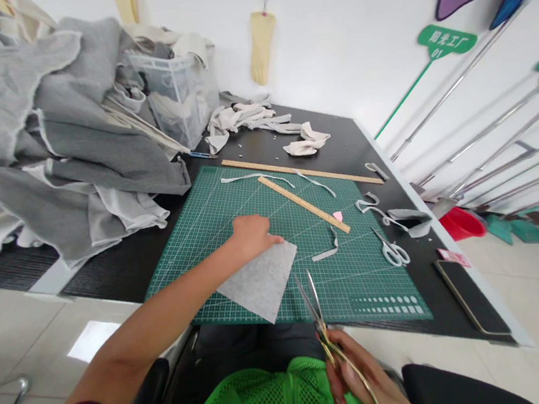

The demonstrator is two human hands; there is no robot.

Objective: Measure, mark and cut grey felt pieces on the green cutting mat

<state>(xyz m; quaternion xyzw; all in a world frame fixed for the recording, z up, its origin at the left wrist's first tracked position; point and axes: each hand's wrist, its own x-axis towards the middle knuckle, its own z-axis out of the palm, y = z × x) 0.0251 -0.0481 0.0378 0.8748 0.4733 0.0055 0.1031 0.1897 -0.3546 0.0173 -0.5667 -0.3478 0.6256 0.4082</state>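
Observation:
My left hand (250, 236) rests with fingers curled on the top corner of a thin grey fabric piece (261, 280) lying on the green cutting mat (231, 207). My right hand (364, 377) is closed round the gold handles of a pair of scissors (319, 317), held over my lap at the mat's near edge. Their blades are slightly parted and point up toward the mat. Two wooden rulers (305, 205) lie crossed on the mat's far part, with thin fabric strips (257, 177) beside them.
A big heap of grey fabric (45, 138) and a clear plastic bin (178, 95) fill the table's left back. White-handled scissors (393, 252), fabric scraps (259, 118), a phone (468, 295) and a pink tag lie to the right. Green mesh cloth (269, 402) covers my lap.

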